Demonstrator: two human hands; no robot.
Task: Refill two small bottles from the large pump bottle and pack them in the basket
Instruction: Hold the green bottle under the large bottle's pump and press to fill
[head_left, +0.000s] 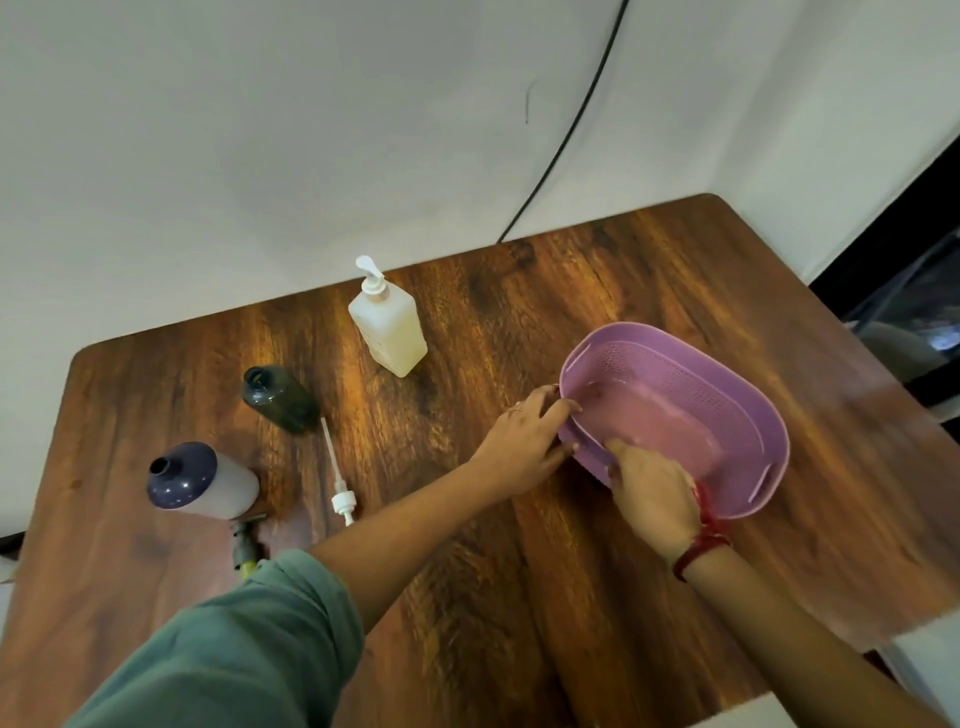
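Head view, left to right, placing everything against the basket (691, 384): farthest to its left stands a white bottle (208, 488) with a dark shoulder and an open neck. Nearer stands a dark bottle (280, 397), also uncapped, then a loose pump (337, 478) lying flat on the table (519, 597). The pump bottle (389, 327) stands behind and left of the basket, its pump fitted. The left hand (524, 447) grips the basket's left end, fingers over the rim and thumb outside. The right hand (654, 493) holds the near wall, fingers hooked over it and one reaching inside. Nothing lies in the basket. I cannot tell the level in either small bottle, so the task looks barely begun: filling, capping and packing both seem left to do.
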